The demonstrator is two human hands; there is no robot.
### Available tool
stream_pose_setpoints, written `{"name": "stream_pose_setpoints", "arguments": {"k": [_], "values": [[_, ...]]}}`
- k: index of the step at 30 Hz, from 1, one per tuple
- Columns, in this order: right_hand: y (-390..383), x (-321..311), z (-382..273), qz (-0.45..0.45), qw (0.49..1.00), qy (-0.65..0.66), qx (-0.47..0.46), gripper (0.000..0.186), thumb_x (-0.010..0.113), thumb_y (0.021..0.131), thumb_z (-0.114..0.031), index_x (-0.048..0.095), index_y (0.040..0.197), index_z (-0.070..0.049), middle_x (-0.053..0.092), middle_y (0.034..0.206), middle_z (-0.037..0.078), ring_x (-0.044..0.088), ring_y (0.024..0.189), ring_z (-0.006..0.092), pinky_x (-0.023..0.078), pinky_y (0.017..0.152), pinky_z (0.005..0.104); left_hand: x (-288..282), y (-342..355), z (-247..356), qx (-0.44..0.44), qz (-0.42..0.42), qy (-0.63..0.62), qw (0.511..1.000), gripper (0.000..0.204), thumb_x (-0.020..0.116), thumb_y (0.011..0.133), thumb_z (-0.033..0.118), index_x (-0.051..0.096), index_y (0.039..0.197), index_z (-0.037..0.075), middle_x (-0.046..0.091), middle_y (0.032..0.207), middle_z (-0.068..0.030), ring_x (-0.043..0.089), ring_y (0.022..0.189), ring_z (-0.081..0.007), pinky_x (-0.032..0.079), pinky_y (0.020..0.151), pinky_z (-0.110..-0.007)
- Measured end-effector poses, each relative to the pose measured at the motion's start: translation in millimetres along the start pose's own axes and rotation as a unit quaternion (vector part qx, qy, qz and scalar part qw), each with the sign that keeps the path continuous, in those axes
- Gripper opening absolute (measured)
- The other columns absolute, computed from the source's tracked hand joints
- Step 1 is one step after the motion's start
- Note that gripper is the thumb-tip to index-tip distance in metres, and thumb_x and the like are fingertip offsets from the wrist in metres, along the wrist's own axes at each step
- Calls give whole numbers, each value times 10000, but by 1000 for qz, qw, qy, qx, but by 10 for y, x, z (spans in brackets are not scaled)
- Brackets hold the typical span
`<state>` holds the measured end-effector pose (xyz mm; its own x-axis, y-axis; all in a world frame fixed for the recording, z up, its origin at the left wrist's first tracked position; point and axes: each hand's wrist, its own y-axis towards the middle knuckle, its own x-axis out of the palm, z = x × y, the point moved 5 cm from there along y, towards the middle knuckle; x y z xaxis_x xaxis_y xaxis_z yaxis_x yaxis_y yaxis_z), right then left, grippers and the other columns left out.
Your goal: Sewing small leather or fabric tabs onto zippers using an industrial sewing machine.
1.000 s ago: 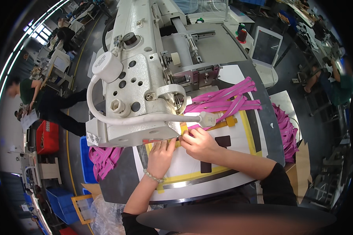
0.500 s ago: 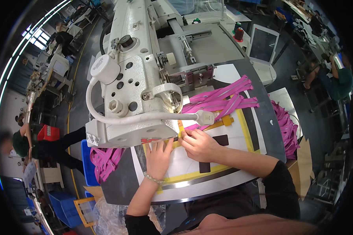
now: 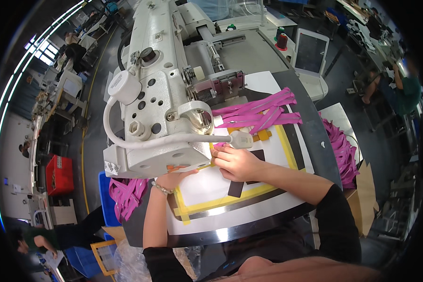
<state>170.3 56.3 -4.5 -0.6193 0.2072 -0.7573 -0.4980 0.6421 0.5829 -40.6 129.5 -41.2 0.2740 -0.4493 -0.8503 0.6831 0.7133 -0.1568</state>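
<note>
A white industrial sewing machine head (image 3: 167, 115) stands over a white sheet (image 3: 207, 185) edged with yellow tape. My left hand (image 3: 173, 179) reaches under the head's left part; its thumb is stretched out to the right and its other fingers are hidden. My right hand (image 3: 237, 163) is beside the head's lower right corner with fingers bent and pressed together; whatever is at their tips is hidden by the machine. Beyond it lie several pink zippers (image 3: 268, 112) and a yellow-orange block (image 3: 264, 135). A dark rectangular patch (image 3: 235, 189) shows below my right hand.
A white cable (image 3: 174, 140) loops across the machine head. More pink zippers lie at the left (image 3: 127, 195) by a blue bin (image 3: 106, 199) and at the right (image 3: 340, 152) above a cardboard box (image 3: 362, 202). People are farther off on both sides.
My left hand has slid left and farther under the machine head, hiding fingers that showed before. The right hand stays near the same corner. At far left, a person has moved down the view.
</note>
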Motion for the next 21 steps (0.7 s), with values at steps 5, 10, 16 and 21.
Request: {"name": "stream_pose_setpoints", "arguments": {"k": [5,10,16,21], "values": [[-32,-78,31,-4,1000,-2,10,253,646,658,-82,550,888,-35,587,1058,92,593,939,242,506,779,359,107,214,-204,60,23,-112,992,538,809,720,184,583,1193,63,642,1176,-28,605,1044,-166,492,892,-335],[-17,-111,31,6,1000,4,1,240,641,661,-84,548,879,-43,570,984,73,580,921,237,487,788,361,150,228,-297,132,50,-366,920,643,833,686,139,532,1249,56,644,1178,-35,596,1052,-151,499,893,-312],[-56,-72,-14,14,1000,-17,-9,221,640,662,-88,537,854,-52,565,960,72,574,920,241,466,809,361,144,208,-224,-15,0,-100,995,637,831,685,126,534,1244,58,665,1134,-30,597,1050,-147,486,911,-309],[-162,92,-73,-87,992,-83,40,394,635,722,-189,557,1057,4,555,1227,169,554,1138,289,433,936,377,73,143,-49,3,39,-142,989,486,806,728,240,608,1129,50,677,1088,-44,614,982,-176,485,829,-319]]}}
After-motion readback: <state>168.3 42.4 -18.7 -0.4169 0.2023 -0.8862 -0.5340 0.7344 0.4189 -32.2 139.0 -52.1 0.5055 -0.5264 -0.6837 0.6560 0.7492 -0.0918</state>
